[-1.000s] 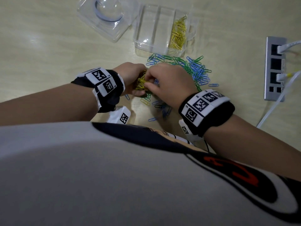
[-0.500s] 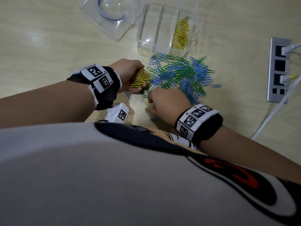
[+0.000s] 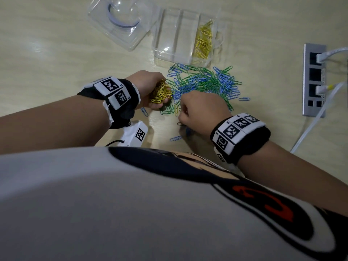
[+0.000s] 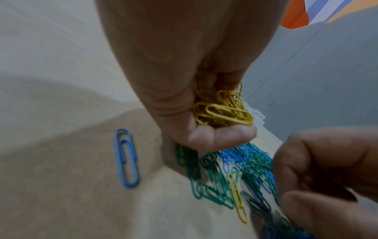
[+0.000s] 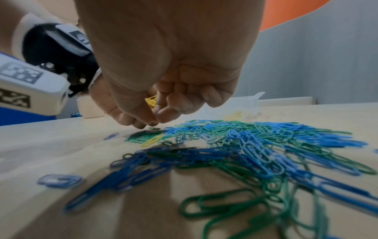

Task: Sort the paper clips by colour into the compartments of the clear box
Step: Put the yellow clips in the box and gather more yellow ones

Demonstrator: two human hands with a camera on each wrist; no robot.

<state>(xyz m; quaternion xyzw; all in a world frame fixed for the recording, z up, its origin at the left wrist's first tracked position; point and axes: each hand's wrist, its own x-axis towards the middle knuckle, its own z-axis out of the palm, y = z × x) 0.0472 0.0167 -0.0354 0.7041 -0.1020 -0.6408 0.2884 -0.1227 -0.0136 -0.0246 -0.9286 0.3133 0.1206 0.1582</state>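
The left hand [image 3: 150,87] curls around a bunch of yellow wire paper clips [image 3: 161,92]. Just beside it, the right hand [image 3: 201,112] hangs over the pale worktop [image 3: 56,53], fingers bunched with thumb and fingertips [image 5: 152,117] together; whether they pinch a clip cannot be told. Beyond both hands lies the loose blue and green clip heap [image 3: 205,81], then the clear compartmented plastic box [image 3: 169,51], with yellow clips in its rightmost compartment.
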